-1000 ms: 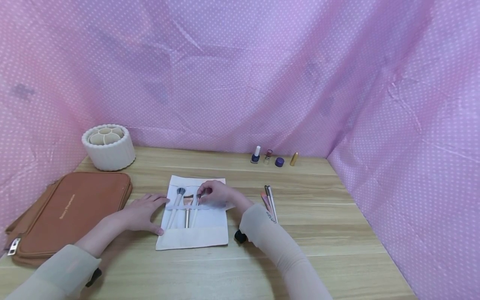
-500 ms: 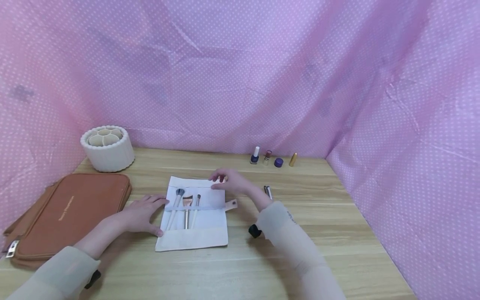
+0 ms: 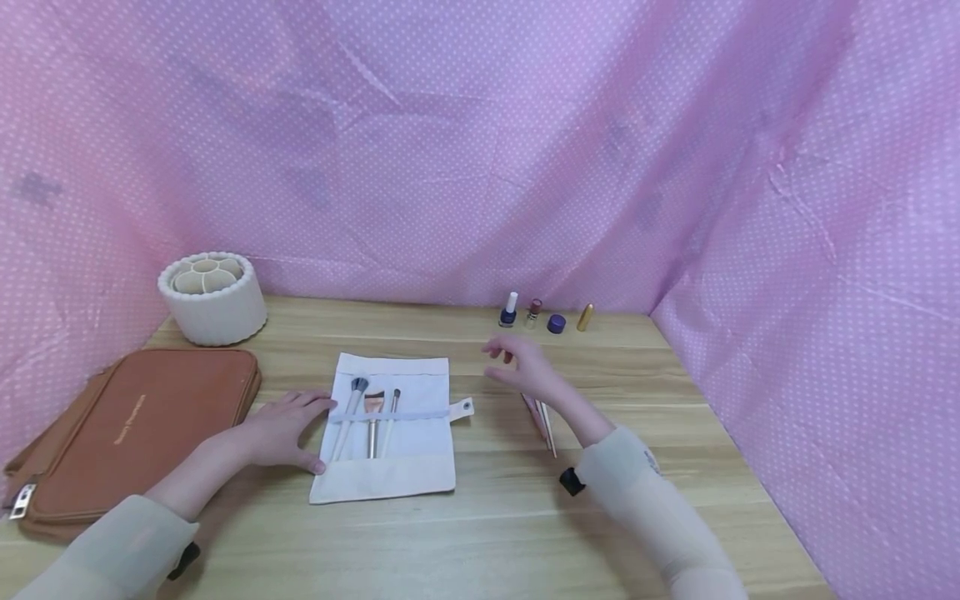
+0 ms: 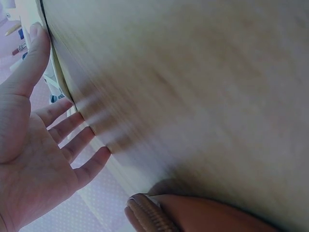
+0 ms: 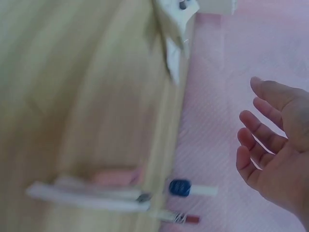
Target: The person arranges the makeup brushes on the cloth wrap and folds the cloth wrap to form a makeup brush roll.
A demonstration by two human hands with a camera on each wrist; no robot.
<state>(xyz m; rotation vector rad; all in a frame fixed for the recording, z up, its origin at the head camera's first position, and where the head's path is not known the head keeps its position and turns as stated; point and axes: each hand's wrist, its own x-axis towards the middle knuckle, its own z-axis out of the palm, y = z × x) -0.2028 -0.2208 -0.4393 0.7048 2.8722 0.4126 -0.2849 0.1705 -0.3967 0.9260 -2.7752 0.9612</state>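
A white cloth brush roll (image 3: 423,437) lies unfolded on the table. Three makeup brushes are tucked in it: one with a fluffy dark head (image 3: 359,386), a rose-gold brush (image 3: 374,403) and a slim white-handled brush (image 3: 394,404). My left hand (image 3: 283,428) rests along the roll's left edge, thumb and fingers spread. Held above the table to the right of the roll, my right hand (image 3: 527,367) has relaxed fingers and nothing in them. Partly hidden under it are loose brushes (image 3: 550,431), which show blurred in the right wrist view, white handles (image 5: 91,196) beside a pink one.
A brown zipped case (image 3: 150,425) lies at the left, with a white ribbed holder (image 3: 217,312) behind it. Nail polish (image 3: 507,311), a small red-capped bottle (image 3: 533,315), a purple jar (image 3: 556,323) and a gold tube (image 3: 585,317) line the back. Pink dotted cloth (image 3: 465,167) hangs around.
My right hand has let go of the slim brush in the roll and moved right, over the loose brushes. The roll's snap strap has come into view. My left hand stays put.
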